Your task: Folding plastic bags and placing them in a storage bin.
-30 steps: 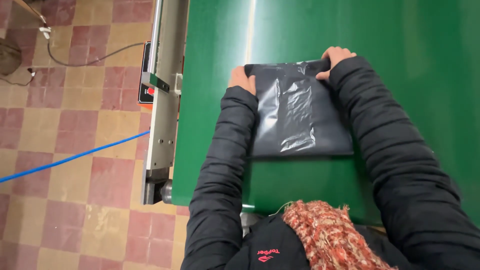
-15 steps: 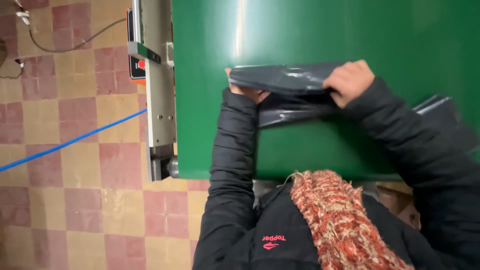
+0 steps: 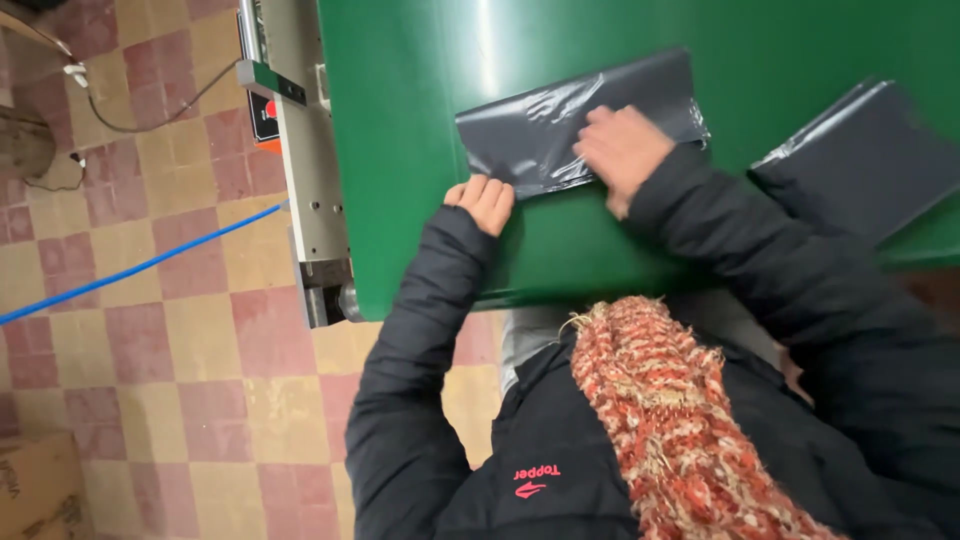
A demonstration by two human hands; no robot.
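Observation:
A dark grey plastic mailer bag [image 3: 560,125] lies folded on the green conveyor belt [image 3: 420,100]. My right hand [image 3: 622,150] presses flat on top of the bag, fingers together. My left hand [image 3: 483,201] sits at the bag's near left corner, fingers curled, touching its edge. A second dark grey bag [image 3: 860,155] lies on the belt to the right, partly behind my right sleeve.
The belt's metal side frame [image 3: 305,150] with a small control box [image 3: 265,105] runs along the left edge. Beyond it is a checkered tile floor [image 3: 130,300] with a blue line [image 3: 130,270] and a cable. A cardboard box [image 3: 35,490] sits at lower left.
The bag has been folded over and shifted away from me on the belt. My right hand moved from gripping its far edge to pressing on top. A second bag came into view at right.

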